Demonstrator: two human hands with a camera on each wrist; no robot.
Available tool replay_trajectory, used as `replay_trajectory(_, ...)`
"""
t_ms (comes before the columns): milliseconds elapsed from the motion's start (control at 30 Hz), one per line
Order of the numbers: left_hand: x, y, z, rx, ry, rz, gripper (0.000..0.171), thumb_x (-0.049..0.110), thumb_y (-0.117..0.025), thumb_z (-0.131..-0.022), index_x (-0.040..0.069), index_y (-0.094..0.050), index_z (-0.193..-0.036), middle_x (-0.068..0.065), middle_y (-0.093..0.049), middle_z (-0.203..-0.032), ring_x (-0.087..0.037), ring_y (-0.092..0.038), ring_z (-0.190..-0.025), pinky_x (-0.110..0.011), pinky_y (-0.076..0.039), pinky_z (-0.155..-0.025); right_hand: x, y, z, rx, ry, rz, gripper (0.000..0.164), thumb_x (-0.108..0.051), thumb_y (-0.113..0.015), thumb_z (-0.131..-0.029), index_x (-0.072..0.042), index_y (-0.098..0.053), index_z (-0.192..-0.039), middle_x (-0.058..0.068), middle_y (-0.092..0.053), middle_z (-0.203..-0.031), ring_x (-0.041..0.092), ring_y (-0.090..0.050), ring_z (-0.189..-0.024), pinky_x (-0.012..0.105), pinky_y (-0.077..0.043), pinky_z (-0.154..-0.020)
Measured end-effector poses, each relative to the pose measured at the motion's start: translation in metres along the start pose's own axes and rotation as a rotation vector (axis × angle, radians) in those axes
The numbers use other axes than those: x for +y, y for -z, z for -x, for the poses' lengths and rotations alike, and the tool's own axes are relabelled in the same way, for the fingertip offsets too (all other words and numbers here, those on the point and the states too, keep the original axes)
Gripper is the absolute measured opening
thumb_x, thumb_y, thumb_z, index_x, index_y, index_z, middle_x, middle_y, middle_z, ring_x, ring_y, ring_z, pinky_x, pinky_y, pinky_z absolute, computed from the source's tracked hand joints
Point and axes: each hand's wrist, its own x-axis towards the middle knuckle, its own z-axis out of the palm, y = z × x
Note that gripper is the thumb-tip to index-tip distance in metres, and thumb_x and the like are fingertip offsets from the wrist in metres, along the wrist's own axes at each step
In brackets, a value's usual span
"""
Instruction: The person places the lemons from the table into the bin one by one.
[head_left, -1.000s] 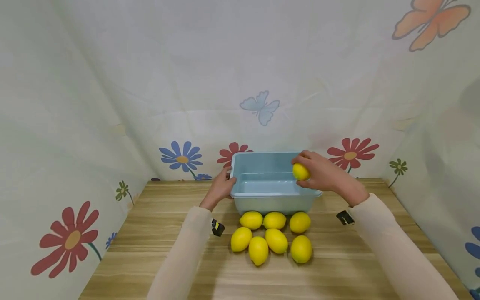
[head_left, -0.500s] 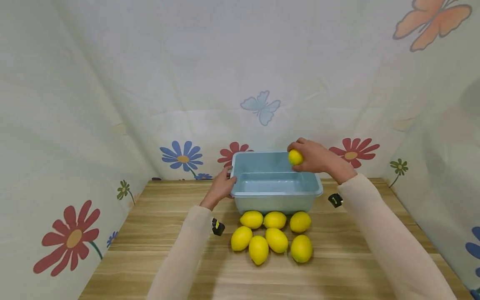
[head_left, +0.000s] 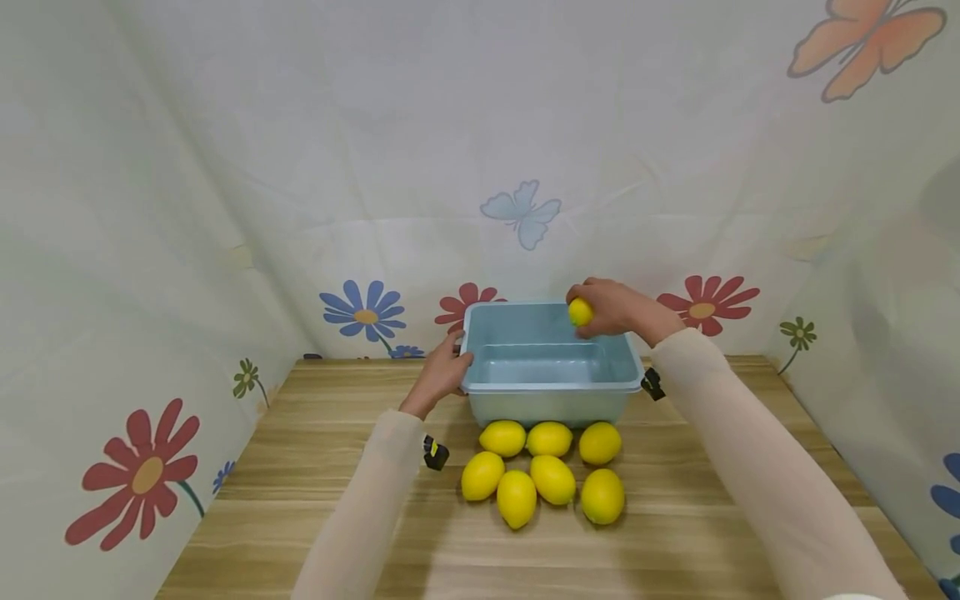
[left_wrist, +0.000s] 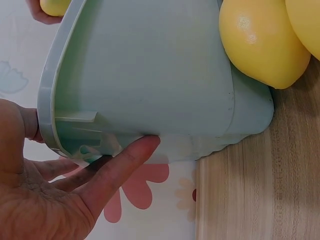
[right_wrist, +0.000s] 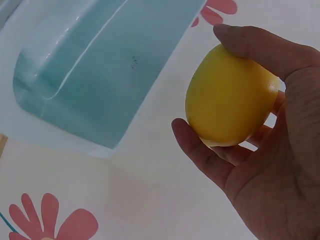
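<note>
In the head view, a light blue plastic tub (head_left: 551,408) stands on the wooden table. My left hand (head_left: 442,373) holds its left end; in the left wrist view, fingers lie against the outer wall (left_wrist: 145,85) below the rim, and the thumb is partly out of sight. My right hand (head_left: 617,307) grips a yellow lemon (head_left: 580,312) above the back right part of the tub. The right wrist view shows this lemon (right_wrist: 230,97) between thumb and fingers, apart from the tub (right_wrist: 100,75). Several more lemons (head_left: 553,480) lie on the table before the tub.
Close behind the tub hangs a pale curtain (head_left: 405,192) printed with flowers and butterflies, and it also walls in both sides. The wooden tabletop (head_left: 337,475) extends to the left and right of the lemons.
My right hand has moved left and farther back with the lemon, above the tub's back right part. My left hand stays on the tub, and the lemons on the table have not moved.
</note>
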Motion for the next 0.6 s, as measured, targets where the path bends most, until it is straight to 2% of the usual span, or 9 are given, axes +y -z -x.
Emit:
replay_trajectory(300, 0.0, -0.001, 0.0, 0.007, -0.005, -0.003, 0.061, 0.028, -0.049, -0.097, 0.016, -0.03, -0.153, -0.019, -0.05, -0.144, -0.039, -0.061, -0.114, -0.034, -0.061, -0.058, 0.003, -0.006, -0.017, -0.07, -0.035, 0.013, 0.052, -0.022, -0.077, -0.08, -0.01, -0.058, -0.127, 0.014, -0.059, -0.116, 0.031, -0.053, -0.103, 0.047, -0.051, -0.093)
replay_trajectory(600, 0.001, 0.0, 0.003, 0.004, -0.01, -0.001, 0.06, 0.028, -0.049, -0.098, 0.016, -0.03, -0.153, -0.019, -0.05, -0.144, -0.041, -0.061, -0.115, -0.036, -0.061, -0.059, 0.01, -0.017, -0.03, -0.125, -0.096, -0.009, 0.054, -0.025, -0.077, -0.082, -0.012, -0.057, -0.13, 0.012, -0.06, -0.118, 0.03, -0.051, -0.106, 0.045, -0.05, -0.093)
